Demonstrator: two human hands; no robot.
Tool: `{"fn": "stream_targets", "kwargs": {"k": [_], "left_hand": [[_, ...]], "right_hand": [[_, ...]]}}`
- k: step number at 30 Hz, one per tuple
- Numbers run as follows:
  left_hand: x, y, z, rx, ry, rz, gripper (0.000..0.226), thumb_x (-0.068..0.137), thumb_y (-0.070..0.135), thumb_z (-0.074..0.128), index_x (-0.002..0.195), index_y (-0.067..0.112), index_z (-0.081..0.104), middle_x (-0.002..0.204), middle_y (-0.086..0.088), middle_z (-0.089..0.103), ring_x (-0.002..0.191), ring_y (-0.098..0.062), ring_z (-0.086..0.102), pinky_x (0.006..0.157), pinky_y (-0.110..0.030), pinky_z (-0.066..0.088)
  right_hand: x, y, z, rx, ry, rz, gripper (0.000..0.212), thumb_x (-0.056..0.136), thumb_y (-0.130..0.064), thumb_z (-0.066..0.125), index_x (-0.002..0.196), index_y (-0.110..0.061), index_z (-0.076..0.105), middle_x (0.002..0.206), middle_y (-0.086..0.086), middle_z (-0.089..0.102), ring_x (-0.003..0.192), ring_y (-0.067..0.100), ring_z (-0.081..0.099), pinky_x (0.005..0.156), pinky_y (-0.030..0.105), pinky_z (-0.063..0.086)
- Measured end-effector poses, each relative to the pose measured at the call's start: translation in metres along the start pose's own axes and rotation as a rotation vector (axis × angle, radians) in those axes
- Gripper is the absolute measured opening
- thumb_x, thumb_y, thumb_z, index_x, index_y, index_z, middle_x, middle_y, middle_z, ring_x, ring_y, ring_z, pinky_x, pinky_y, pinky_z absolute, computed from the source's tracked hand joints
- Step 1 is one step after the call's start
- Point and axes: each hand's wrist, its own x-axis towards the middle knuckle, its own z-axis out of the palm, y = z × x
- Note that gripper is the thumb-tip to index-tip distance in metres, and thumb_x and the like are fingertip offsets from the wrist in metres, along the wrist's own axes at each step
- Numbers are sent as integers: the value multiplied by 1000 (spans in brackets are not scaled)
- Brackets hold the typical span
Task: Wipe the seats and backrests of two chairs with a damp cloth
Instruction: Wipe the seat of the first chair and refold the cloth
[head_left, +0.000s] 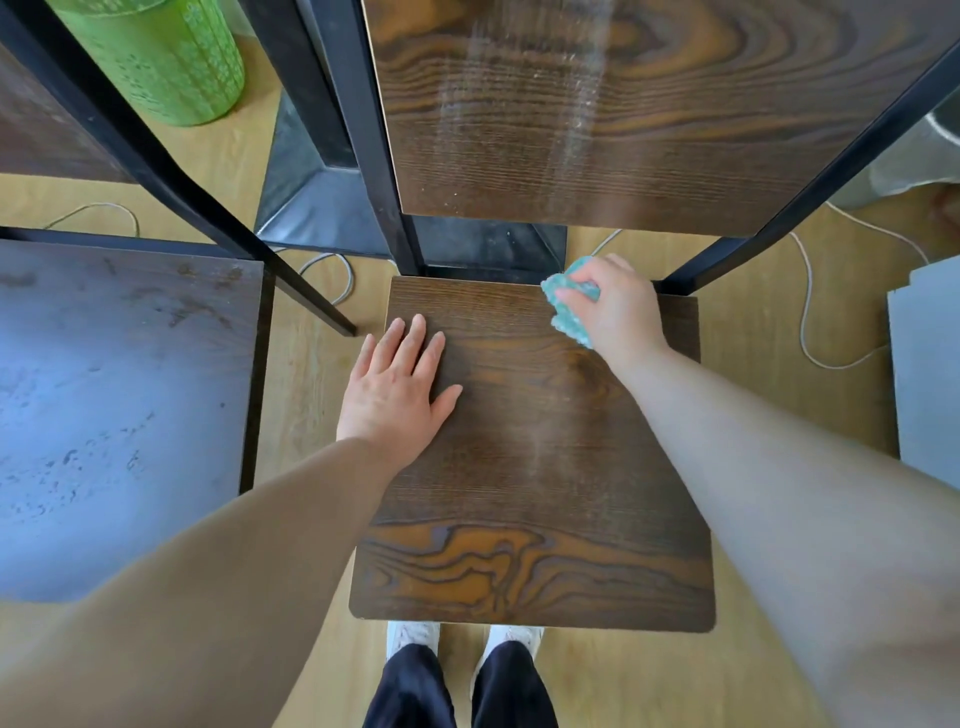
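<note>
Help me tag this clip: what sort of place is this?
Probably an indoor dining or café area: a wood-seated, black-framed chair, a second chair beside it, pale wood-look floor, a green bin.

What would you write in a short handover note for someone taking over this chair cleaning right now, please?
Left hand: open, flat on the near-left part of the seat.
Right hand: grips the teal cloth at the seat's far right corner.
Done: unclear. The backrest shows pale streaks, but I cannot tell whether they are wipe marks or dust.
Left: probably the rest of this seat, then the left chair's seat, which shows smudges and specks and looks unwiped, and its backrest, which is mostly out of view.
</note>
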Motion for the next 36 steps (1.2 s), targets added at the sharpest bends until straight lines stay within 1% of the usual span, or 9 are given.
{"fn": "stream_targets", "kwargs": {"k": [5,8,12,15,24,27,31,34,36], "left_hand": [[-1,0,4,-18,4,-3,69,101,60,21,159,24,14,167,-2,6,154,-24,0,125,-45,7],[-2,-1,3,-43,7,-6,68,102,59,23,159,23,16,167,-3,6,154,-24,0,125,-44,6],[-2,-2,2,-39,-3,6,68,102,59,23,159,24,15,167,-2,6,154,-24,0,125,-44,6],[-2,-4,1,-31,-13,15,69,101,61,21,160,25,13,167,-2,4,154,-23,-1,125,-45,6],[-5,-3,0,-12,-24,10,73,99,66,13,160,26,8,168,0,-1,154,-22,-5,125,-47,4],[-5,-3,0,-21,-29,9,72,100,65,12,160,26,8,168,0,-3,154,-21,-6,125,-47,2],[-7,-2,-2,-50,-38,6,69,101,63,11,160,27,8,168,0,-4,154,-21,-8,125,-47,2],[-10,0,-3,-54,-43,15,67,101,61,11,160,28,8,168,-1,-5,153,-21,-9,124,-48,1],[-12,1,-1,-45,-44,21,66,102,61,12,160,28,8,168,-1,-5,153,-22,-9,124,-48,1]], "right_hand": [[0,1,9,-60,-1,-19,22,97,-32,63,106,-13,65,108,1,60,95,18,59,76,34,55],[-4,-1,11,-72,2,-6,26,97,-32,64,113,-12,66,113,2,61,101,17,59,80,32,58],[-14,0,11,-42,-3,-7,26,96,-30,65,115,-12,67,118,2,61,105,17,59,86,34,59],[-31,0,13,-50,-33,-16,28,95,-30,66,118,-13,67,122,2,61,109,17,58,90,29,57],[-109,3,32,-56,-46,-111,20,95,-24,67,108,-11,73,110,2,65,102,18,57,84,26,48],[-133,2,39,-52,-47,-142,17,93,-22,70,104,-11,74,105,2,66,99,20,59,82,32,52],[-167,2,51,-43,-24,-185,10,89,-18,73,96,-11,75,98,2,66,92,22,60,76,31,52],[-194,1,58,-36,-24,-223,9,89,-19,70,93,-13,74,94,0,65,89,22,59,72,28,50],[-211,-2,63,-37,-37,-257,15,91,-24,62,91,-14,74,92,-2,64,85,21,57,69,29,50]]}}
